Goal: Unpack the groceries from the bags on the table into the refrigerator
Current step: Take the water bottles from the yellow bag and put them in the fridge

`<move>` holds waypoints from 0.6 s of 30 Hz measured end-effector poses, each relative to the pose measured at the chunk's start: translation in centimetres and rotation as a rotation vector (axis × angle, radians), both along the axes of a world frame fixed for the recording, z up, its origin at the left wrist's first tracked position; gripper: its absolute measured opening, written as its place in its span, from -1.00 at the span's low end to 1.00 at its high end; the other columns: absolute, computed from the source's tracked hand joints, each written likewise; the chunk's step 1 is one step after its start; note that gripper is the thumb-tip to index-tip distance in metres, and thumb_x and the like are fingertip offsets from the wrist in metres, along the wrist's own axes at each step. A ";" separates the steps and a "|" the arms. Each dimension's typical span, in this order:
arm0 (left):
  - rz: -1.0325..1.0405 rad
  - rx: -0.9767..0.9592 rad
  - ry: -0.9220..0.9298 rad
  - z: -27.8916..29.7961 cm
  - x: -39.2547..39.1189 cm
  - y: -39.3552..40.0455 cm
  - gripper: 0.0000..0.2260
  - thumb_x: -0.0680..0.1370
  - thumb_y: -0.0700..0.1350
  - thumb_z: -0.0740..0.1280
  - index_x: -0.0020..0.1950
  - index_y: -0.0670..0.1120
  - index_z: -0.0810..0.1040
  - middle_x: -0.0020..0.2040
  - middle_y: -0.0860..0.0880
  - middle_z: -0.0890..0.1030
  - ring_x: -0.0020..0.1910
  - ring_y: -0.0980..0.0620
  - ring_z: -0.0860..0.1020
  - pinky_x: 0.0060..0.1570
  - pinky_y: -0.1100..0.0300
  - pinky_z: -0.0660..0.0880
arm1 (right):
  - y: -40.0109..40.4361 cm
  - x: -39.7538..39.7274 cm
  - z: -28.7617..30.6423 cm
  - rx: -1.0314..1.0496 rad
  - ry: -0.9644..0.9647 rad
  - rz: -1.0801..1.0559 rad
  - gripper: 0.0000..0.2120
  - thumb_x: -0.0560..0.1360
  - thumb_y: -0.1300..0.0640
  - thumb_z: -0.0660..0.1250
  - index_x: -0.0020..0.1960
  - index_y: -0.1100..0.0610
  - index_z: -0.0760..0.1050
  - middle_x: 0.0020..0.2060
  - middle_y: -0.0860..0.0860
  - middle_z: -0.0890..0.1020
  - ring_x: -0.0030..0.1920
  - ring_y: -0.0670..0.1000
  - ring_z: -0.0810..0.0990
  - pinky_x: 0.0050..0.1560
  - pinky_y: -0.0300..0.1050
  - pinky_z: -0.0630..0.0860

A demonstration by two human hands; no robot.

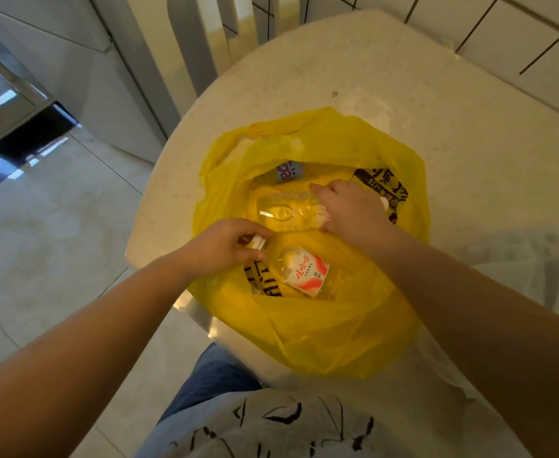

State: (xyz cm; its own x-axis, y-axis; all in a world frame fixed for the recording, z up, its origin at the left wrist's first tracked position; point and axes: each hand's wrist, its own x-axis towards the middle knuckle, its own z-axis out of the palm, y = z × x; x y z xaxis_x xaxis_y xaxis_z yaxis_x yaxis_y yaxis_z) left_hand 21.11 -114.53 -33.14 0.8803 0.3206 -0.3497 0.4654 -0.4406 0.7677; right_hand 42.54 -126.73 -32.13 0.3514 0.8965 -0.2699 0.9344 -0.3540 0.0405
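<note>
You are reaching into the yellow bag, which is lying slumped open on the pale table, its mouth spread wide so that the contents are showing. Your left hand is curling its fingers around the white cap end of the labelled bottle, which is lying on its side at about 6 o'clock in the opening, neck pointing toward 9 o'clock. Your right hand is closing over one end of the clear bottle, which is lying crosswise near the centre; whether that end is the neck cannot be told, since the hand is covering it. Taking one bottle per hand is probably meant to spare a trip. A third item with a pink label is sitting at 12 o'clock, untouched. The refrigerator is not identifiable in this view.
</note>
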 end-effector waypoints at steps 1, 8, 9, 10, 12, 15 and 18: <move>0.029 -0.017 -0.021 0.2 0.4 0.3 -0.67 0.42 -0.06 0.44 0.17 0.10 0.53 0.11 0.13 0.52 0.11 0.16 0.48 0.10 0.33 0.42 | 0.4 -0.1 -0.1 0.017 0.009 -0.001 -0.27 0.40 -0.09 0.40 0.46 -0.03 0.14 0.27 0.07 0.42 0.27 0.12 0.38 0.13 0.11 0.44; 0.192 -0.146 0.024 -0.8 0.3 0.4 -0.70 0.43 -0.10 0.45 0.13 0.10 0.54 0.09 0.09 0.57 0.07 0.13 0.52 0.08 0.25 0.46 | -2.2 2.7 -0.4 0.009 0.139 -0.119 -0.18 0.40 0.03 0.45 0.51 0.01 0.07 0.33 0.13 0.35 0.31 0.14 0.34 0.23 0.05 0.37; 0.238 -0.187 0.042 -1.0 0.1 0.2 -0.71 0.43 -0.11 0.45 0.11 0.11 0.54 0.07 0.10 0.57 0.05 0.16 0.52 0.04 0.28 0.47 | -2.8 3.3 -0.5 0.001 0.149 -0.155 -0.19 0.41 0.05 0.44 0.51 0.01 0.06 0.32 0.13 0.35 0.31 0.14 0.35 0.22 0.05 0.38; 0.274 -0.223 0.054 -1.0 0.0 0.0 -0.72 0.44 -0.11 0.44 0.11 0.11 0.54 0.05 0.11 0.56 0.03 0.19 0.52 -0.01 0.32 0.46 | -3.3 3.7 -0.7 -0.003 0.159 -0.187 -0.21 0.42 0.07 0.43 0.51 0.01 0.06 0.32 0.13 0.36 0.31 0.14 0.35 0.21 0.05 0.38; 0.300 -0.248 0.074 -1.1 0.0 -0.2 -0.74 0.45 -0.08 0.43 0.12 0.11 0.54 0.04 0.12 0.56 0.02 0.20 0.52 -0.04 0.32 0.46 | -4.0 4.5 -1.3 0.017 0.168 -0.222 -0.31 0.46 0.09 0.38 0.49 0.02 0.12 0.29 0.13 0.40 0.29 0.16 0.39 0.17 0.05 0.41; 0.293 -0.206 0.125 -1.0 0.2 -0.4 -0.73 0.47 0.00 0.39 0.17 0.06 0.55 0.05 0.07 0.56 0.05 0.11 0.52 0.01 0.22 0.46 | -4.2 5.1 -2.0 0.063 0.135 -0.239 -0.55 0.52 0.10 0.28 0.39 0.04 0.29 0.20 0.15 0.47 0.17 0.19 0.48 0.06 0.02 0.46; 0.317 -0.200 0.154 -0.8 0.1 -0.5 -0.72 0.48 0.02 0.38 0.17 0.03 0.56 0.03 0.05 0.57 0.04 0.08 0.53 0.02 0.18 0.47 | -4.0 4.9 -1.9 0.053 0.059 -0.256 -0.69 0.55 0.15 0.22 0.29 0.08 0.35 0.13 0.15 0.48 0.08 0.20 0.52 -0.02 0.00 0.46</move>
